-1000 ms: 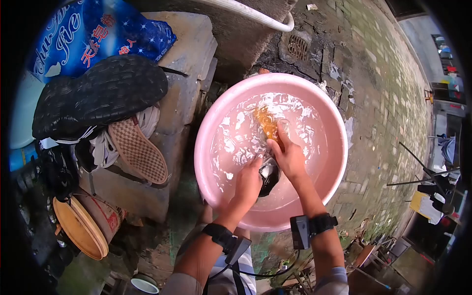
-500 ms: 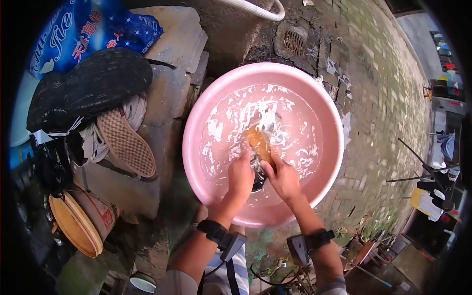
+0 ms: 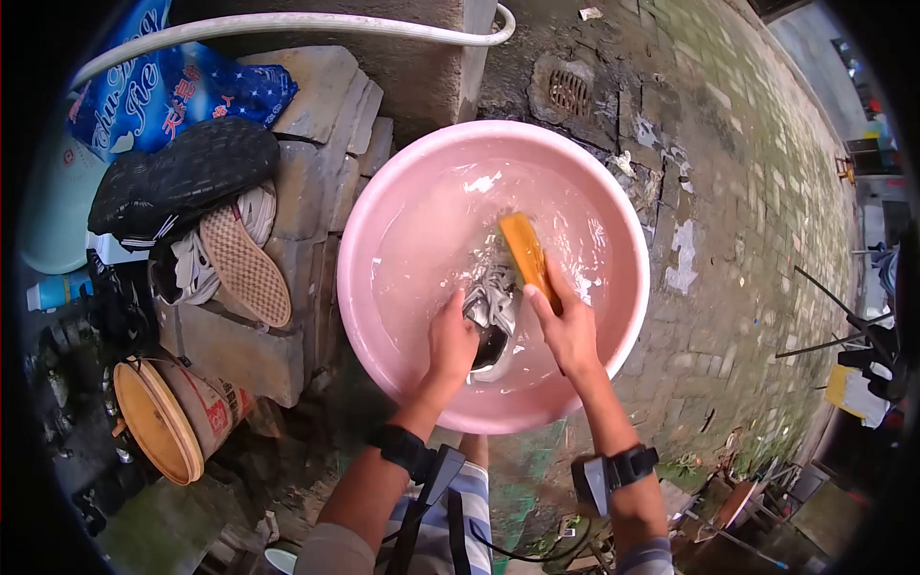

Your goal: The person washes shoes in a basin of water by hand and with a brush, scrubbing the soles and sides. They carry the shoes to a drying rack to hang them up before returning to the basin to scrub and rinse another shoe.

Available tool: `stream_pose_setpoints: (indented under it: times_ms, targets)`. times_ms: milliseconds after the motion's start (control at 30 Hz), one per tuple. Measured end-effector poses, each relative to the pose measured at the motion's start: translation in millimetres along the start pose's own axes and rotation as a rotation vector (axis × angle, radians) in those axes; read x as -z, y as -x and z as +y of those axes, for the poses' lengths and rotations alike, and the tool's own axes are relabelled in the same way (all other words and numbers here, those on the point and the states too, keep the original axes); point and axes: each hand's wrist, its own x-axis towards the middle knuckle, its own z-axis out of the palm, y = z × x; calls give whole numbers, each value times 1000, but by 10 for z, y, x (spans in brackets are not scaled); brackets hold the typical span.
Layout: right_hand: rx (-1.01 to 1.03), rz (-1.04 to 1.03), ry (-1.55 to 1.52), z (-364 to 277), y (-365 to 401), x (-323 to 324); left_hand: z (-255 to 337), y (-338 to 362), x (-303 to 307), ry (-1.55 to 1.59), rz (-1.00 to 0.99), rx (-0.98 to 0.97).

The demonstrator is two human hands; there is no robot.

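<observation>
A pink basin (image 3: 350,278) of cloudy water stands in front of me. Partly under the water lies a grey and white shoe (image 3: 494,305), its dark opening facing me. My left hand (image 3: 451,340) grips the shoe along its left side. Closed around a brush with a yellow-brown wooden back (image 3: 524,251), my right hand (image 3: 569,335) holds it tilted above the water, just right of the shoe and apart from it. The bristle side of the brush is turned away from view.
On stone blocks (image 3: 331,182) to the left sit a black shoe (image 3: 182,177), a shoe with a tan sole (image 3: 245,264) and a blue detergent bag (image 3: 196,91). A bucket (image 3: 158,422) lies below them. A white hose (image 3: 316,24) crosses the top, near a floor drain (image 3: 569,88).
My right hand has lifted the brush up and right, away from the shoe. More of the shoe shows above the water. The view has shifted, bringing more of the hose into sight.
</observation>
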Motion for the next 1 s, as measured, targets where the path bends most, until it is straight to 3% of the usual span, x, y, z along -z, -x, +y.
stream_pose_setpoints:
  times_ms: [67,167,333,433,500,533,667,733,800,867,1000]
  targets:
    - [332,-111,44,209,347,32,-12,0,-9,4,-3,44]
    - [239,-228,179,139,478,-47,7,8,-11,-6,-60,81]
    - [135,-271,548,-274,-257,-350,-10,79,-38,-44,-36,-11]
    - [284,-205,604,-122,-469,-319,46,59,-46,49,-60,69]
    - [470,-21,668,-139,-564,-270,56,49,26,101,-75,139]
    - [377,-12,682,-199,-624,-207,60,56,71,136,-58,169]
    - [257,70,521,-226,-681,-59,-45,108,93,307,55,231]
    - [194,99,273,-143,-503,31,-48,79,102,337,55,279]
    - [285,26,51,31,-111,118,-125,67,88,429,119,305]
    - [340,-171,123,101,345,229,-49,57,161,424,90,340]
    - [382,-161,438,144,402,35,-51,27,199,305,-62,384]
